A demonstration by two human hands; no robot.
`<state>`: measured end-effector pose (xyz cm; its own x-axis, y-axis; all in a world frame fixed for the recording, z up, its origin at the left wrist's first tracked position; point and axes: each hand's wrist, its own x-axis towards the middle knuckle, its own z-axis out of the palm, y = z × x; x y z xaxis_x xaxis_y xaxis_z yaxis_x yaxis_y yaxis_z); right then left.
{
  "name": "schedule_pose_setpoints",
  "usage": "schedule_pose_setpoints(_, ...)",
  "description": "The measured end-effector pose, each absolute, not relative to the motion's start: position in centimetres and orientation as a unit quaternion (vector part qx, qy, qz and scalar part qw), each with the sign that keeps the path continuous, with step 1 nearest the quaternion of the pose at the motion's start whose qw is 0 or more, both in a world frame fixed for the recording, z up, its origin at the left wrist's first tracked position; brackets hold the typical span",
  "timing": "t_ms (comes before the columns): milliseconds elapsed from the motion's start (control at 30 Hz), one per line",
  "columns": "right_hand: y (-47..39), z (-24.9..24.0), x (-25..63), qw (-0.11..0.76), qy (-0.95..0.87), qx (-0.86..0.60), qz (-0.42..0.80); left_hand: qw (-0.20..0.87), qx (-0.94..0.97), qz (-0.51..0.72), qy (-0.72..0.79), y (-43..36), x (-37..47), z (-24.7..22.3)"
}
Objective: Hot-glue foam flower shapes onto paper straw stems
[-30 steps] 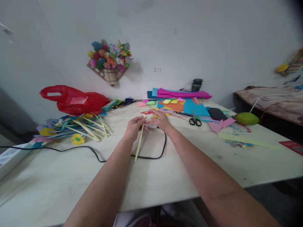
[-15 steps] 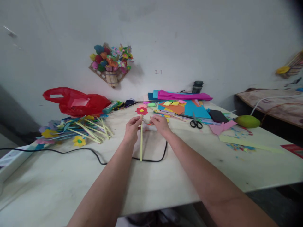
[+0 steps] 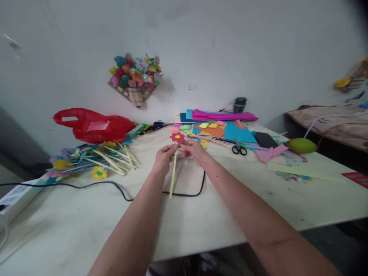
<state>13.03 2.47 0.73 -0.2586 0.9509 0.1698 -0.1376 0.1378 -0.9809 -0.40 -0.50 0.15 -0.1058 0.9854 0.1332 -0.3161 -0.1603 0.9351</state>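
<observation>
Head view: above tabletop (image 3: 100, 226), L hand (image 3: 163, 158) is pinching pale-yellow stem strip (image 3: 173, 176), fingers closed; R hand (image 3: 197, 152) is hovering, fingers nearly closed, hold unclear, by red flower head (image 3: 173, 137) atop strip; prob. aligning, next needing steady pinch

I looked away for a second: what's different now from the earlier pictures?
The right hand, spread at first, has closed in beside the left hand, just below the red flower. The flower has come into clearer view. The left hand still pinches the pale strip; the scissors and red bag stayed put.
</observation>
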Motion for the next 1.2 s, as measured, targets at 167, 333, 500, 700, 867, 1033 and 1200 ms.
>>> schedule_pose_setpoints(167,2.9,0.8,13.2,0.556,-0.505,-0.393,0.531,0.515,0.425,0.636,0.387,-0.5,-0.4,0.1)
schedule_pose_setpoints(333,2.8,1.1,13.8,0.514,-0.504,-0.415,0.557,0.507,0.402,0.659,0.384,-0.1,-0.3,-0.2)
schedule_pose_setpoints(500,1.2,1.3,12.8,0.325,-0.601,-0.341,0.646,0.493,0.354,0.691,0.393,0.1,-0.6,-0.3)
schedule_pose_setpoints(700,0.0,1.1,11.1,0.317,-0.603,-0.359,0.638,0.484,0.321,0.723,0.374,0.3,-0.9,-0.5)
schedule_pose_setpoints(867,0.5,1.0,11.2,0.347,-0.639,-0.37,0.578,0.483,0.3,0.741,0.358,0.6,-1.0,-0.4)
schedule_pose_setpoints(1033,1.2,1.7,12.5,0.365,-0.714,-0.422,0.422,0.492,0.307,0.722,0.377,0.9,-1.2,-0.6)
schedule_pose_setpoints(1200,1.7,2.2,13.5,0.321,-0.781,-0.464,0.268,0.465,0.317,0.739,0.37,1.0,-1.2,-0.6)
